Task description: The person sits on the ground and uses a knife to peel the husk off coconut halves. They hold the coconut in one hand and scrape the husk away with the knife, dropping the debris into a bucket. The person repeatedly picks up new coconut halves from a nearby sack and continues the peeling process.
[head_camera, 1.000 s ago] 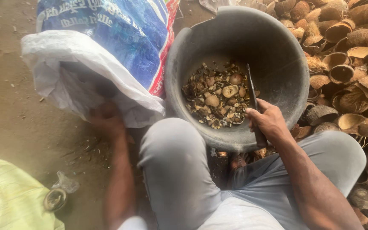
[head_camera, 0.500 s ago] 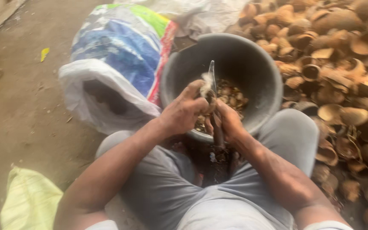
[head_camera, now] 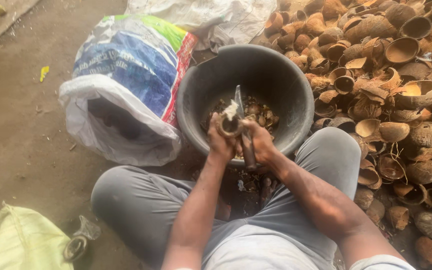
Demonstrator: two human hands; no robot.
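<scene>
Mid-frame, left hand grips a coconut, right hand clamps a knife over the tub of shell bits.

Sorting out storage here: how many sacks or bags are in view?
3: printed sack left of the basin, white sack behind it, yellow-green sack at bottom left. Others may be hidden.

Left hand grips coconut shell — right hand knife — over bucket.

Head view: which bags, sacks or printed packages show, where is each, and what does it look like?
Printed sack: left of the black tub, open-mouthed, blue, green, red and white.
White sack: top centre, behind the tub, crumpled.
Pale yellow-green sack: bottom left corner, lumpy.
No signs or screens.
</scene>
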